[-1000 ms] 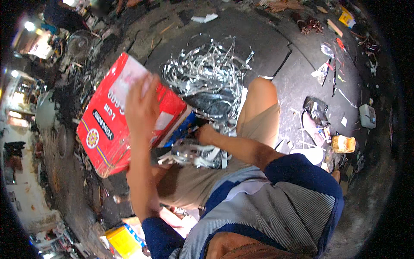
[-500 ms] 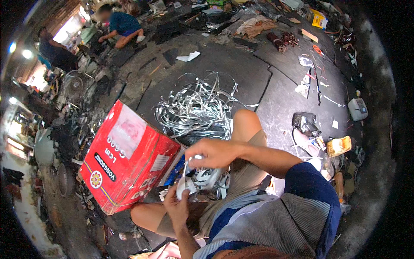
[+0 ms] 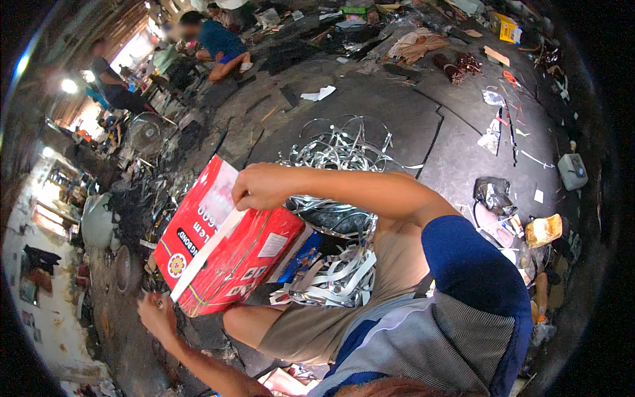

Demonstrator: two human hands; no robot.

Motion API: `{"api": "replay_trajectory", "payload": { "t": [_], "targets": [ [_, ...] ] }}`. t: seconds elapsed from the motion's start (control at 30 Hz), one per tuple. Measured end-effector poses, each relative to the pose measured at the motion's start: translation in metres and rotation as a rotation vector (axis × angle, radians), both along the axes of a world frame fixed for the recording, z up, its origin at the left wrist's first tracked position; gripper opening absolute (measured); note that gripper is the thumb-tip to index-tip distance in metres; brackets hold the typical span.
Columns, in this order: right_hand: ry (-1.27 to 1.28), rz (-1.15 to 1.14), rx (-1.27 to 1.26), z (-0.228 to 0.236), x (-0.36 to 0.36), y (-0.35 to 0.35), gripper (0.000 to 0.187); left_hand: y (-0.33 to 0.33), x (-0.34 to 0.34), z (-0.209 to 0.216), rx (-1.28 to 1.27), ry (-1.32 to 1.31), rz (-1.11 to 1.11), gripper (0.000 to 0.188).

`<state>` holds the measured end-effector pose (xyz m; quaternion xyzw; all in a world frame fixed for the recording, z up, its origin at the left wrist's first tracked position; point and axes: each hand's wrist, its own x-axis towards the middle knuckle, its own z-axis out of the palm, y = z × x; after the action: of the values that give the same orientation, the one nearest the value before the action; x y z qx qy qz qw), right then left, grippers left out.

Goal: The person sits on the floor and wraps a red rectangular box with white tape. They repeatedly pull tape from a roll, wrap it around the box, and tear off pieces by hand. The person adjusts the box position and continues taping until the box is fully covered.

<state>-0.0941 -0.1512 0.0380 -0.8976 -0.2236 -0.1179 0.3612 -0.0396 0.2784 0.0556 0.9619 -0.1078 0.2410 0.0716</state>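
A white strip point(image 3: 208, 255) is stretched slantwise over the red box point(image 3: 261, 255), with one end in each hand. My right hand point(image 3: 264, 186) pinches its upper end above the box's far edge. The lower end is in the closed fingers of my left hand point(image 3: 159, 316), just off the box's near left corner. Whether the strip touches the box I cannot tell. Beside the box, a pile of white and silvery strips point(image 3: 340, 281) lies against my leg. Farther off, a tangled heap of shiny silver strips point(image 3: 340, 149) is partly hidden behind my right forearm.
Scraps and a white paper piece point(image 3: 318, 93) lie on the dark floor. To the right are a black plastic bag point(image 3: 495, 195), a yellowish block point(image 3: 544, 230) and a white jug point(image 3: 572, 172). Two people point(image 3: 221, 45) are at the far left, near a fan point(image 3: 147, 133).
Both hands have moved left from the strip pile to the red box. My hands have spread apart, and a white strip now runs straight between them.
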Motion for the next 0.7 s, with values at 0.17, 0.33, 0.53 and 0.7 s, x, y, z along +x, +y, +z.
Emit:
{"api": "replay_trajectory", "payload": {
  "t": [0.17, 0.33, 0.53, 0.7],
  "targets": [
    [-0.211, -0.259, -0.241, -0.024, 0.034, 0.026, 0.020, -0.159, 0.027, -0.019, -0.498, -0.086, -0.661, 0.042],
    [-0.193, -0.342, -0.154, -0.015, 0.028, 0.027, 0.017, -0.230, 0.025, -0.056, -0.786, 0.416, -0.791, 0.031],
    [-0.335, -0.300, -0.186, -0.023, 0.017, 0.006, 0.015, -0.240, 0.013, -0.067, -0.792, 0.350, -0.678, 0.017],
    [-0.334, -0.258, -0.168, -0.026, 0.012, 0.001, 0.018, -0.240, 0.005, -0.063, -0.689, 0.203, -0.704, 0.013]
  ]
}}
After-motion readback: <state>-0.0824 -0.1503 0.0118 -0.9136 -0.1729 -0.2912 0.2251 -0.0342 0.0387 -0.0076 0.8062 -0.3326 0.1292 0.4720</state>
